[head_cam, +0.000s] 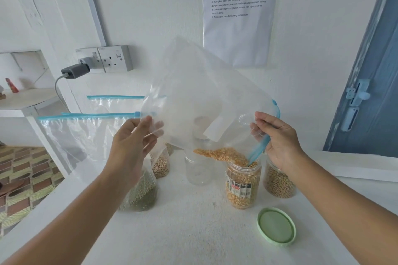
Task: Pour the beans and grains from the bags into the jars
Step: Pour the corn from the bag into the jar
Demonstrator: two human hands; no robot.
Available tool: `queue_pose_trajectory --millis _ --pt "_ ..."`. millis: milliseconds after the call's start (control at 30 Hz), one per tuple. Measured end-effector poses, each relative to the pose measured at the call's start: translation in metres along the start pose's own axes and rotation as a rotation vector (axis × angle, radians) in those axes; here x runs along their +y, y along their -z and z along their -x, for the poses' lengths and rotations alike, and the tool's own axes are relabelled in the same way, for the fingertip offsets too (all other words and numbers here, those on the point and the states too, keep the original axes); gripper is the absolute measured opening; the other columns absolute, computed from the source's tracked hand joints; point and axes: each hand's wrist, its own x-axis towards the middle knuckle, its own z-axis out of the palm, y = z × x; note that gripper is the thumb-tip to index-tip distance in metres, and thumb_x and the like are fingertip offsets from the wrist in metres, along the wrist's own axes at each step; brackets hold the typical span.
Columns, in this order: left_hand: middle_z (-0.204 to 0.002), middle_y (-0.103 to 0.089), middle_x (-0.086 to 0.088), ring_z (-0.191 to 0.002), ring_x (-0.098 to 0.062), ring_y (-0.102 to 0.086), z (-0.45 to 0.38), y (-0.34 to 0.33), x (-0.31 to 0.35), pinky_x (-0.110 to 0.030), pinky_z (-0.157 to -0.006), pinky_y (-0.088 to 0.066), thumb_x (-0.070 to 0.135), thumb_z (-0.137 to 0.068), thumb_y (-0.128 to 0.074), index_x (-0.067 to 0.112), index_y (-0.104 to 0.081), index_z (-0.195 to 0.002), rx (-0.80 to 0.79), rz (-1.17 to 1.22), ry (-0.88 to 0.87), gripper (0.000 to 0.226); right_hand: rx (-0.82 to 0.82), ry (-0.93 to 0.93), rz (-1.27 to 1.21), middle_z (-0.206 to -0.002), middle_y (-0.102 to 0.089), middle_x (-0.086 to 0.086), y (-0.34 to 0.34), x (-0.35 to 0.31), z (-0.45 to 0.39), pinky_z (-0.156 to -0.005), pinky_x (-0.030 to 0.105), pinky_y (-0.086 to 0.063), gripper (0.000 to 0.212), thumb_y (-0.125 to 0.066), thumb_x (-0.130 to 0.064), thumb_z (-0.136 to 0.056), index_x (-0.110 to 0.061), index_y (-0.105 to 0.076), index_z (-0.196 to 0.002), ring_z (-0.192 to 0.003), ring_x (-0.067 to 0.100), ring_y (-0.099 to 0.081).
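Observation:
I hold a large clear zip bag [193, 92] tilted over a labelled plastic jar [242, 187] that is nearly full of yellow corn kernels. The last kernels [221, 154] slide along the bag's low edge into the jar's mouth. My left hand [133, 137] grips the bag's left side. My right hand [277, 137] pinches the blue zip edge beside the jar mouth. An empty clear jar [197, 170] stands left of the corn jar. A jar of brownish grains [279, 183] stands to its right, partly behind my right wrist.
A green lid [276, 226] lies on the white counter [193, 232] in front. A bag of green beans [140, 193] and a bag of tan beans [160, 164] stand at left. Two more clear zip bags [86, 133] lean behind. A socket with plugged charger [103, 59] is on the wall.

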Motion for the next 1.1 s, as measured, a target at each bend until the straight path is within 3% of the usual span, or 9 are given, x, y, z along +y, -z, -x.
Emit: queue_pose_trajectory --millis 133,267,400,500,600,733,833,933,1100 --pt "-0.113 -0.079 -0.005 -0.112 -0.023 -0.074 0.002 -0.002 0.007 -0.043 -0.111 -0.047 0.029 -0.105 -0.060 0.013 -0.065 -0.104 -0.029 -0.048 -0.099 0.017 0.010 0.002 -0.001 -0.095 -0.075 0.005 0.002 0.001 -0.001 -0.076 0.029 -0.063 0.021 -0.067 0.006 -0.092 -0.008 -0.078 -0.103 -0.081 0.019 -0.076" --pt "-0.109 -0.079 -0.007 -0.107 -0.026 -0.076 -0.001 -0.003 0.013 -0.044 -0.109 -0.050 0.022 -0.101 -0.067 0.018 -0.060 -0.083 -0.013 -0.034 -0.121 0.019 0.011 0.001 0.000 -0.094 -0.077 0.004 0.003 0.001 -0.001 -0.078 0.030 -0.063 0.021 -0.067 0.006 -0.091 -0.008 -0.078 -0.103 -0.082 0.019 -0.076" --pt "-0.113 -0.078 -0.012 -0.109 -0.030 -0.075 -0.003 -0.002 0.019 -0.040 -0.100 -0.052 0.028 -0.089 -0.075 0.019 -0.053 -0.071 -0.055 0.017 -0.141 0.029 0.018 0.004 -0.004 -0.095 -0.077 0.004 0.003 0.002 -0.001 -0.077 0.029 -0.063 0.020 -0.068 0.006 -0.091 -0.008 -0.078 -0.101 -0.083 0.019 -0.077" --pt "-0.121 -0.076 -0.014 -0.115 -0.033 -0.072 -0.007 0.003 0.021 -0.043 -0.104 -0.051 0.027 -0.099 -0.062 0.015 -0.062 -0.094 -0.174 0.043 -0.077 0.013 0.024 0.012 -0.005 -0.096 -0.077 0.004 0.005 0.002 -0.001 -0.077 0.029 -0.063 0.020 -0.069 0.005 -0.090 -0.009 -0.078 -0.101 -0.084 0.020 -0.077" --pt "-0.125 -0.074 -0.016 -0.119 -0.033 -0.070 -0.011 0.012 0.022 -0.049 -0.110 -0.048 0.014 -0.106 -0.053 0.013 -0.060 -0.124 -0.215 0.047 -0.047 0.019 0.023 0.017 -0.009 -0.094 -0.077 0.004 0.006 0.002 -0.001 -0.079 0.030 -0.063 0.020 -0.069 0.005 -0.090 -0.008 -0.078 -0.102 -0.084 0.020 -0.076" --pt "-0.111 -0.079 -0.014 -0.109 -0.029 -0.075 -0.011 0.014 0.024 -0.044 -0.110 -0.050 0.013 -0.096 -0.069 0.012 -0.055 -0.130 -0.109 -0.060 -0.156 0.037 0.026 0.030 0.007 -0.093 -0.077 0.004 0.005 0.003 -0.001 -0.080 0.031 -0.063 0.020 -0.069 0.005 -0.090 -0.008 -0.078 -0.102 -0.084 0.021 -0.076" --pt "-0.110 -0.079 -0.012 -0.106 -0.031 -0.076 -0.010 0.012 0.020 -0.042 -0.105 -0.053 0.011 -0.099 -0.067 0.017 -0.052 -0.133 -0.085 -0.122 -0.218 0.037 0.030 0.032 0.009 -0.093 -0.077 0.004 0.005 0.004 0.000 -0.079 0.031 -0.063 0.020 -0.069 0.005 -0.090 -0.010 -0.080 -0.100 -0.085 0.022 -0.076" --pt "-0.116 -0.077 -0.015 -0.109 -0.037 -0.073 -0.007 0.015 0.016 -0.047 -0.106 -0.052 0.010 -0.103 -0.060 0.024 -0.051 -0.124 -0.147 -0.122 -0.253 0.027 0.026 0.034 0.007 -0.094 -0.077 0.006 0.005 0.004 0.001 -0.076 0.029 -0.063 0.021 -0.070 0.005 -0.090 -0.011 -0.081 -0.096 -0.085 0.022 -0.075" --pt "-0.122 -0.075 -0.015 -0.118 -0.042 -0.068 0.000 0.020 0.018 -0.051 -0.112 -0.048 0.015 -0.092 -0.065 0.020 -0.060 -0.103 -0.231 -0.142 -0.290 0.013 0.024 0.043 0.012 -0.094 -0.077 0.006 0.006 0.004 0.002 -0.075 0.028 -0.062 0.020 -0.069 0.005 -0.090 -0.011 -0.080 -0.098 -0.084 0.020 -0.075"
